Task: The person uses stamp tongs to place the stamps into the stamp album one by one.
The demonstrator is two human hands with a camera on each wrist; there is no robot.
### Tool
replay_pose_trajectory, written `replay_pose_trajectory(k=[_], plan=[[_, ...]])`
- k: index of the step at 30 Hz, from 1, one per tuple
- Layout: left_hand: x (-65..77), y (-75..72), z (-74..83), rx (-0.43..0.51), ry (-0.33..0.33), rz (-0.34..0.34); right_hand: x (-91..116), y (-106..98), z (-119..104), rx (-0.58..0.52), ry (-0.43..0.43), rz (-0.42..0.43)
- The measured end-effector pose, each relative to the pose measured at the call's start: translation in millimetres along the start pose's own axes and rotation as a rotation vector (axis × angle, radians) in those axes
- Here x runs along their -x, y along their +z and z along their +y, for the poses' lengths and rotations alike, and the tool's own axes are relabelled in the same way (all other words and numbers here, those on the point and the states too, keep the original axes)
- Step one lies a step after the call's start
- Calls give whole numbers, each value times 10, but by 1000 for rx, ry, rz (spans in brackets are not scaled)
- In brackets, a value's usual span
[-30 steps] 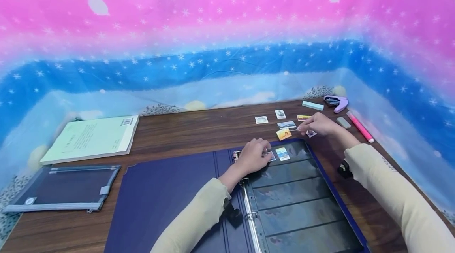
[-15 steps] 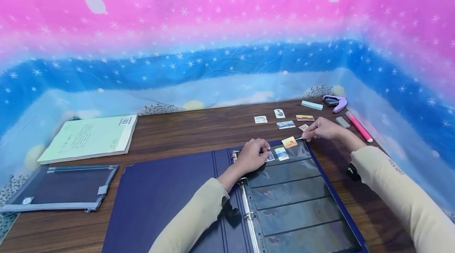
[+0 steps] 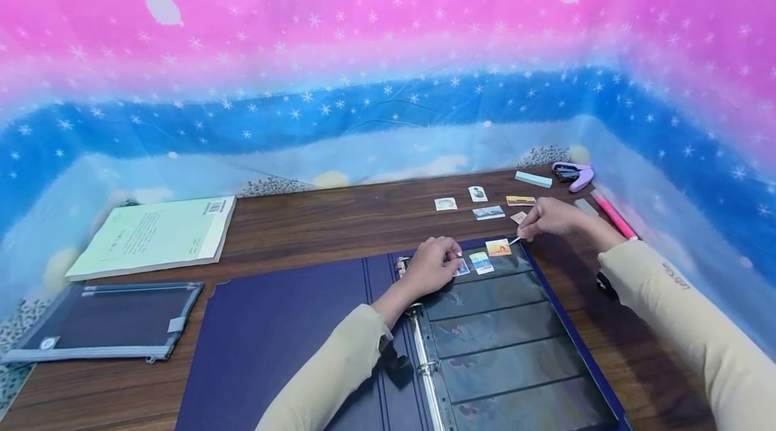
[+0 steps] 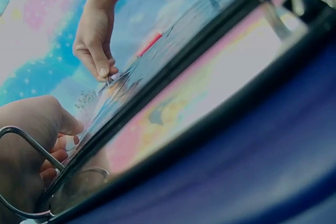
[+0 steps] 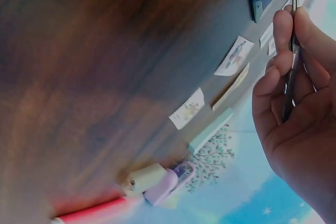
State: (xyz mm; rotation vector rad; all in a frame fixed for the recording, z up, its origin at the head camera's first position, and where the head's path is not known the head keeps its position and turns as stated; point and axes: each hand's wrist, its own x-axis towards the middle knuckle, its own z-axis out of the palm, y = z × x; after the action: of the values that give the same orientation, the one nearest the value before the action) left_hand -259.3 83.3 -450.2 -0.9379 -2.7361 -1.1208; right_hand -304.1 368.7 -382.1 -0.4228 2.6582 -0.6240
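My right hand [image 3: 548, 217] pinches a pair of tweezers [image 5: 290, 85] between thumb and fingers. At the tweezers' tips, an orange-yellow stamp [image 3: 499, 247] lies over the top strip of the black stamp page [image 3: 485, 296]. That page is clipped in an open navy ring binder [image 3: 285, 337]. Beside the orange stamp, a blue-and-white stamp [image 3: 481, 262] sits in the same strip. Another stamp [image 3: 463, 267] is partly covered by my left hand [image 3: 432, 262], which rests on the page's upper left with fingers loosely bent. Whether the orange stamp is inside the strip, I cannot tell.
Several loose stamps [image 3: 488, 213] lie behind the binder. Further right are a pale green block [image 3: 533, 179], a lilac stapler [image 3: 572, 176], a grey eraser [image 3: 586, 207] and a pink marker [image 3: 614, 213]. On the left are a green book [image 3: 157, 232] and a mesh zip pouch [image 3: 121, 320].
The right hand has brought the orange stamp with the tweezers from the table beyond the binder to the top strip, right of the blue-and-white stamp. The left hand has barely moved.
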Motion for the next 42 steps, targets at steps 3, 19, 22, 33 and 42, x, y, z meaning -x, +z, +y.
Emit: replay_pose_trajectory(k=[3, 19, 22, 33, 42], plan=[[4, 4, 3, 3, -5, -5, -22, -30, -21, 62, -33, -9], [-3, 9, 18, -28, -3, -20, -188, -134, -172, 141, -99, -251], [0, 18, 0, -44, 1, -12, -224, -137, -183, 165, -117, -270], [3, -16, 9, -28, -1, -25, -257, -142, -295, 130, -117, -322], [10, -17, 6, -26, 0, -19, -195, -216, -161, 88, -129, -253]])
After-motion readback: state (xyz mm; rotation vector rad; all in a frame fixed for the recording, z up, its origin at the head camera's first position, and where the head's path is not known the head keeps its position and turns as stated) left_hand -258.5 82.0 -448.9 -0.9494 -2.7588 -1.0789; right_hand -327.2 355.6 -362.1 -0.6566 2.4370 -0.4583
